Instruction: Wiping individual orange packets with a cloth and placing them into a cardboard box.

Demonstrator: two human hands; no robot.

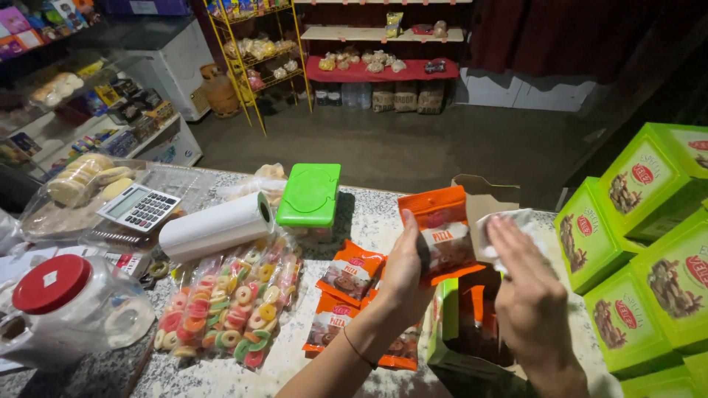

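Dim shop: grey floor (413, 147), yellow wire rack (254, 51), wooden shelves (383, 33).

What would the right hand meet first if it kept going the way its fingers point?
The white cloth that the right hand already presses, then probably the orange packet in the left hand; depth is unclear.

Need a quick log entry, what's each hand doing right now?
Left hand: closed on an orange snack packet, held up.
Right hand: pressing a white cloth against that packet.
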